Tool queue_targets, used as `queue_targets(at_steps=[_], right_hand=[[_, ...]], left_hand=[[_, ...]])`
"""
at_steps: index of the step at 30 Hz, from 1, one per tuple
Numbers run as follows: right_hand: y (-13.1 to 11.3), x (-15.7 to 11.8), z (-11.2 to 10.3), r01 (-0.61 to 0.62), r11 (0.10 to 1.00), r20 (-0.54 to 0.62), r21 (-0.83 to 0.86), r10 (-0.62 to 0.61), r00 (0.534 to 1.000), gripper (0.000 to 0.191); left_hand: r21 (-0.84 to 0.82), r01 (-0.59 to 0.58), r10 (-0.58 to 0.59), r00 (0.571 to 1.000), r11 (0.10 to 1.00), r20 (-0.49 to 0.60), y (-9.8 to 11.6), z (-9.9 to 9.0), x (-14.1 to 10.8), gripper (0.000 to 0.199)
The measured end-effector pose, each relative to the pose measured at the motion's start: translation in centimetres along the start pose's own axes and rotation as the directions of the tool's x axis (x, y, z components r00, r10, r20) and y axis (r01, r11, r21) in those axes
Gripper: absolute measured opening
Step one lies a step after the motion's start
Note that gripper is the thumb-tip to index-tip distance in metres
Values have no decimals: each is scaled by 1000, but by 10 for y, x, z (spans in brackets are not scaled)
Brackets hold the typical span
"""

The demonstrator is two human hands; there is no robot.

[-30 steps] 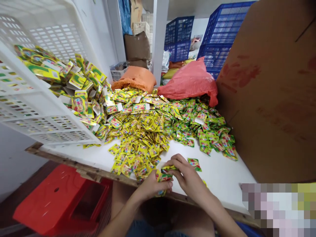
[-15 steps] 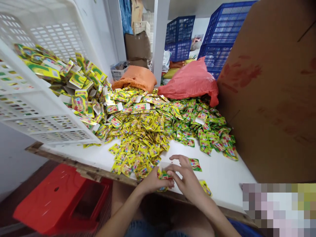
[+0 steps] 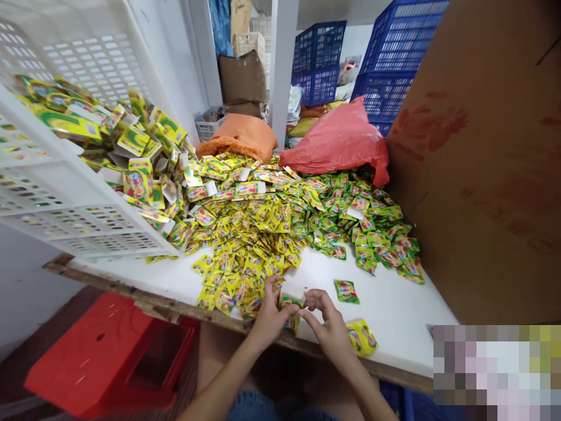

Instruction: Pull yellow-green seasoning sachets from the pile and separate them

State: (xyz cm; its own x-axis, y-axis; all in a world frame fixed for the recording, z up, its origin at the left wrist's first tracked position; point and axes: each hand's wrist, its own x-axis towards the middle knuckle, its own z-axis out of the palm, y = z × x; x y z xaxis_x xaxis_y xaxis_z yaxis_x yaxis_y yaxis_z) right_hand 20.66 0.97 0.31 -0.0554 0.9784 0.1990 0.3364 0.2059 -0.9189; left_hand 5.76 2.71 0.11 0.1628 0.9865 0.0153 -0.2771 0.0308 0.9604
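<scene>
My left hand (image 3: 270, 314) is closed around a small yellow-green carton (image 3: 290, 302), with its pale flap raised at the top. On the carton's right edge, the thumb and fingers of my right hand (image 3: 326, 320) are pinched together; part of the carton is hidden by my fingers. A green sachet (image 3: 347, 291) lies flat on the white table (image 3: 318, 270) beyond my right hand. Close to my right wrist lies a yellow sachet (image 3: 362, 337). Yellow sachets (image 3: 245, 263) are heaped just past my left hand, and green sachets (image 3: 368, 234) form a pile farther right.
A tilted white crate (image 3: 100, 199) spills cartons (image 3: 138, 181) at left. Behind the heaps lie an orange sack (image 3: 241, 135) and a red bag (image 3: 339, 140). A tall cardboard box (image 3: 477, 158) walls the right side. A red stool (image 3: 100, 351) stands below left.
My left fingers have shifted up around the carton's far side, and its flap shows more. My right hand has drawn back and down, bringing its fingertips together at the carton's edge.
</scene>
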Motion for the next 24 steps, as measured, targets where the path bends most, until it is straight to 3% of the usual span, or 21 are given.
queue_targets(at_steps=[4, 7, 11, 15, 20, 24], right_hand=[[11, -4, 4, -23, 1000, -47, 6, 23, 999, 27], [8, -2, 4, -4, 1000, 20, -11, 5, 1000, 24], [2, 5, 8, 85, 996, 38, -24, -84, 996, 20], [1, 7, 11, 47, 999, -61, -27, -49, 997, 24], [-4, 3, 9, 171, 982, 30, -78, -169, 985, 19], [-11, 3, 9, 133, 985, 0, -107, -133, 991, 18]], left_hand=[[90, -70, 70, 998, 993, 4, -1, -10, -7, 35], [240, -28, 11, 997, 970, 74, 6, -19, -7, 15], [368, -61, 27, 995, 928, 96, 17, -24, -1, 13], [249, -99, 91, 995, 963, 44, 20, -22, 1, 22], [378, -153, 126, 987, 913, 96, 24, -21, -5, 12], [423, -151, 144, 988, 893, 49, 26, -19, -7, 13]])
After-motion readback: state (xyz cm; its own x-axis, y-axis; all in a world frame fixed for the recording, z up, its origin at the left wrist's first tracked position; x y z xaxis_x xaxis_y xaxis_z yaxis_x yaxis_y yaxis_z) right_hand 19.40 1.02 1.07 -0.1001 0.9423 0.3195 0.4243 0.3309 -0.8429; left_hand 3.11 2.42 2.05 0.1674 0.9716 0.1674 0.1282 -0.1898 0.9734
